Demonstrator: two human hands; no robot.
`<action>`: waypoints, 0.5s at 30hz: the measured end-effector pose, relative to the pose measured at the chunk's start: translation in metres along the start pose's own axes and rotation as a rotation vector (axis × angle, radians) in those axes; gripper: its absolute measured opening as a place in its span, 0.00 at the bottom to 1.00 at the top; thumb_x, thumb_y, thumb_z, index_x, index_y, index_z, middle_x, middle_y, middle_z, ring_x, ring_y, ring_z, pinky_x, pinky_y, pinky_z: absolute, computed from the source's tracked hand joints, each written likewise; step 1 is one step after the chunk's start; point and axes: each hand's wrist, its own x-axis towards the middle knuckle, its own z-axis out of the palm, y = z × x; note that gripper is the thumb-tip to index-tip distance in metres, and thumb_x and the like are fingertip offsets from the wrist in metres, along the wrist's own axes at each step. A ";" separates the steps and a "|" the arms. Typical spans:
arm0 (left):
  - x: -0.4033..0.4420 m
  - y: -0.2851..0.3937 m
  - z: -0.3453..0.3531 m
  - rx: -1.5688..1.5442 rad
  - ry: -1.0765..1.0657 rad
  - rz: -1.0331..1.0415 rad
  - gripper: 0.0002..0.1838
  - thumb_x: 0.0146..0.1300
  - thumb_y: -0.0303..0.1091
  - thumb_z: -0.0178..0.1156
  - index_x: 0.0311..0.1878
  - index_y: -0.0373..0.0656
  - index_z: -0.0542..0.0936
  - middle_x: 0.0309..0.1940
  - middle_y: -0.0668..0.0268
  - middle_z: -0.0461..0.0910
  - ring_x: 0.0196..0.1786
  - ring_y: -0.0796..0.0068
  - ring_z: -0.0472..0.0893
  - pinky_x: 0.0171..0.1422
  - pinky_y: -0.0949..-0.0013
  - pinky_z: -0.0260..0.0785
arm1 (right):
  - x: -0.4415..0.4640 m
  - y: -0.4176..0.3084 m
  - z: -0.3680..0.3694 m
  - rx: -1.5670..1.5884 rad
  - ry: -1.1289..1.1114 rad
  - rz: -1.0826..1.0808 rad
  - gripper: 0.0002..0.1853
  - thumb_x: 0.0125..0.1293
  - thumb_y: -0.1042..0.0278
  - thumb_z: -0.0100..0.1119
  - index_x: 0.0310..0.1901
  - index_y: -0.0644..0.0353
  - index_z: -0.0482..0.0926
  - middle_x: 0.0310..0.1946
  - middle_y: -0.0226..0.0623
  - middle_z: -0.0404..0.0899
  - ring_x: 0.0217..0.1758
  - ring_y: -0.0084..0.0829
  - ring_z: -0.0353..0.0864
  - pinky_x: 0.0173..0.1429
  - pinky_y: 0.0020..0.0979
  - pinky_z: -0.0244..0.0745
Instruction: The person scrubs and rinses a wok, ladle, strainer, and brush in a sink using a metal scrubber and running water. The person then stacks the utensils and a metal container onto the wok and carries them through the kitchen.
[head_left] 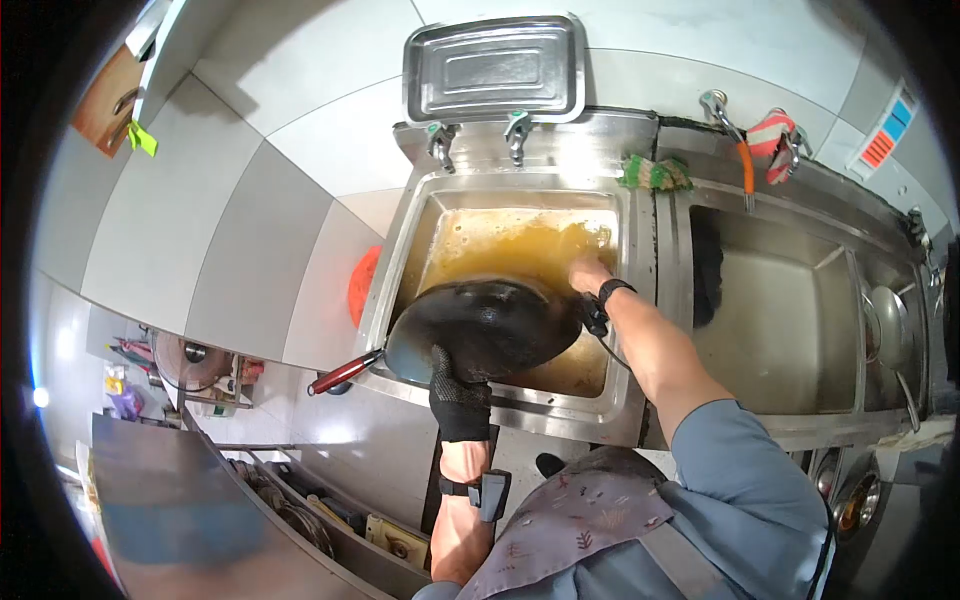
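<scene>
A dark wok [485,325] with a reddish handle [345,372] is tilted over the left sink basin [625,215], its rounded outside facing me. My left hand [460,400], in a black glove, grips the wok's near edge, the fingers lying against the dark outer surface. At the wok's far right side is my bare right hand [590,273], low over the yellowish-brown water [510,240]. Its fingers are hidden by the wok and the murky water, so I cannot see whether they hold anything.
A second sink [780,330] lies to the right, with ladles [888,325] beyond it. A green scrubbing cloth [655,173] rests on the back ledge near two taps [517,138]. A metal tray [495,68] leans on the wall; an orange-handled tool [746,172] hangs at right.
</scene>
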 end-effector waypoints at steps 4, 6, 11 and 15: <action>0.001 -0.008 0.005 -0.247 0.050 -0.006 0.20 0.79 0.38 0.55 0.65 0.33 0.75 0.59 0.54 0.81 0.60 0.65 0.80 0.67 0.64 0.74 | -0.059 -0.039 -0.161 0.466 -0.455 0.103 0.12 0.58 0.65 0.59 0.37 0.60 0.89 0.39 0.50 0.87 0.38 0.50 0.86 0.43 0.46 0.79; 0.001 -0.005 0.006 -0.466 0.022 -0.055 0.20 0.79 0.38 0.55 0.65 0.33 0.75 0.59 0.53 0.81 0.60 0.65 0.80 0.68 0.64 0.73 | -0.081 -0.047 -0.189 0.543 -0.489 0.115 0.12 0.59 0.65 0.60 0.39 0.61 0.88 0.40 0.50 0.87 0.38 0.51 0.85 0.43 0.46 0.79; 0.013 -0.009 0.012 -0.528 0.073 -0.036 0.21 0.80 0.42 0.53 0.66 0.37 0.76 0.62 0.56 0.80 0.62 0.59 0.79 0.71 0.58 0.72 | -0.152 -0.121 -0.212 0.699 0.282 -0.020 0.15 0.67 0.59 0.62 0.39 0.66 0.80 0.36 0.52 0.82 0.39 0.53 0.85 0.46 0.50 0.81; 0.005 0.044 0.022 -0.947 0.112 -0.352 0.22 0.81 0.45 0.49 0.66 0.40 0.76 0.64 0.57 0.79 0.64 0.57 0.78 0.70 0.55 0.72 | -0.204 -0.195 -0.250 0.635 0.472 -0.231 0.17 0.67 0.55 0.65 0.42 0.63 0.79 0.43 0.50 0.77 0.43 0.50 0.84 0.46 0.48 0.82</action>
